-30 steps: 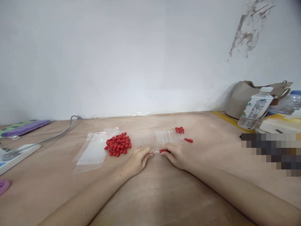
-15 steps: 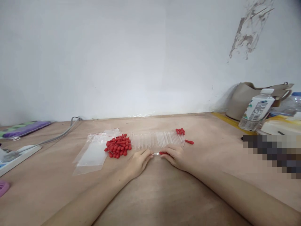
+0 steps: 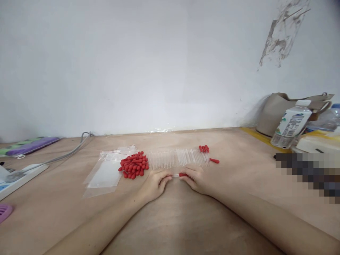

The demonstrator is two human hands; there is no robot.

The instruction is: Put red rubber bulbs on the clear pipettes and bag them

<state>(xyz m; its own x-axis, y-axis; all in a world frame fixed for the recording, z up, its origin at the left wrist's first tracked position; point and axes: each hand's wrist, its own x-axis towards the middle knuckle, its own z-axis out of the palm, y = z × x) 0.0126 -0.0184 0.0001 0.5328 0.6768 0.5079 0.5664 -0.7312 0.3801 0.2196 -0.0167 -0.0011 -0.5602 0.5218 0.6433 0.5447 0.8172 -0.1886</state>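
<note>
My left hand (image 3: 156, 185) pinches one end of a clear dropper tube (image 3: 175, 175), thumb against fingertips. From the other side, my right hand (image 3: 197, 180) is closed on a red rubber bulb (image 3: 182, 174) in line with that tube, at its right end. Fingers hide how far the bulb sits on the tube. Just beyond my hands lie two rows of clear tubes, a left row (image 3: 160, 159) and a right row (image 3: 187, 157). A heap of red bulbs (image 3: 132, 165) is beside my left hand. Several red-bulbed droppers (image 3: 204, 149) lie at the right row's end, with one red bulb (image 3: 214, 160) pointing right.
Clear plastic bags (image 3: 103, 177) lie left of the heap. Further left are a power strip (image 3: 29, 173), a grey cable (image 3: 70, 152) and a purple-green packet (image 3: 32, 146). On the right stand a bottle (image 3: 291, 124) and a beige bag (image 3: 268, 113), against the wall side.
Both hands have shifted slightly toward me with the tube and bulb held between them. My right fingers now sit lower, clear of the tube row.
</note>
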